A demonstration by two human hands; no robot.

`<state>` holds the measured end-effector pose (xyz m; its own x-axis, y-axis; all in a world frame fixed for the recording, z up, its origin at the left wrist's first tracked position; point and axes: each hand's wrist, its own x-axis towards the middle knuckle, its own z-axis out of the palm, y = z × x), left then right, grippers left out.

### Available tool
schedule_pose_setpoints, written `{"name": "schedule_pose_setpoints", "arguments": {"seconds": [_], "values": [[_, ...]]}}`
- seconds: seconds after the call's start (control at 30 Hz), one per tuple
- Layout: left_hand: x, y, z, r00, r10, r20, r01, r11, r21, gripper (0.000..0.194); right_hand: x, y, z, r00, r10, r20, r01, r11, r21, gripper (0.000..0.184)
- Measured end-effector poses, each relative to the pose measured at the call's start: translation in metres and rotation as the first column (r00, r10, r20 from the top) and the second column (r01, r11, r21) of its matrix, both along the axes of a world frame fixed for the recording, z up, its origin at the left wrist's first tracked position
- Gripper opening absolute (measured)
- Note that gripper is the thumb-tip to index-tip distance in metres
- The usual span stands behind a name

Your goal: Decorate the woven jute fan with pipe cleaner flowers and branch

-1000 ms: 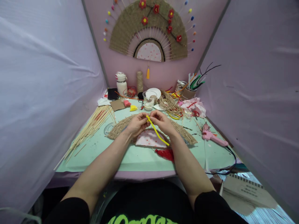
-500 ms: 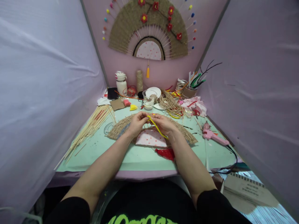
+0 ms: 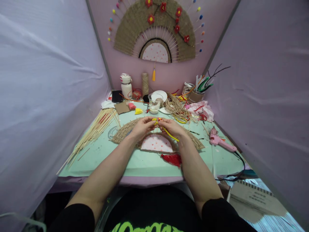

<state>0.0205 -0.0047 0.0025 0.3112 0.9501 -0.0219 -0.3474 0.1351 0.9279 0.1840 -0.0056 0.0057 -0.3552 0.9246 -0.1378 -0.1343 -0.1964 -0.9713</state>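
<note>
Over the middle of the table, my left hand [image 3: 143,128] and my right hand [image 3: 173,128] meet fingertip to fingertip. Both pinch a yellow pipe cleaner [image 3: 171,134], bent at its upper end between the fingers. Its loose tail slants down to the right, across the front of my right hand. Beneath my hands lies a twine-woven fan [image 3: 125,130], its middle partly hidden by them. The fan's base is a white half-round panel with pink dots [image 3: 156,144]. A red tassel [image 3: 172,159] rests below it, by my right forearm.
Thin wooden sticks [image 3: 90,135] spread over the left side. A pink glue gun [image 3: 220,140] with a black cord lies at the right. Behind stand a white bottle [image 3: 126,87], a twine spool [image 3: 145,84], a clear cup [image 3: 154,104] and loose twine [image 3: 177,108]. A finished fan [image 3: 125,33] hangs above.
The pipe cleaner's upper end has bent into a small curl between my fingertips. Its tail has swung slightly up and to the right. My hands remain in nearly the same place.
</note>
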Motion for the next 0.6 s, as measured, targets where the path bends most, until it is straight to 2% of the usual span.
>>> {"name": "schedule_pose_setpoints", "arguments": {"seconds": [0.17,0.33,0.6], "values": [[0.002,0.005,-0.005,0.995,0.102,-0.001,-0.102,0.991,0.088,0.028,0.002,0.0,0.002,0.998,0.07,0.0,-0.069,0.996,-0.056,0.028],[0.002,0.008,-0.008,0.974,0.227,0.001,-0.225,0.966,0.128,0.028,0.001,-0.004,0.011,0.977,0.12,-0.175,-0.15,0.974,-0.17,0.027],[0.004,0.005,-0.007,0.958,0.282,0.051,-0.286,0.95,0.125,0.026,-0.016,0.0,-0.004,0.961,-0.018,-0.275,-0.025,0.988,-0.155,0.027]]}}
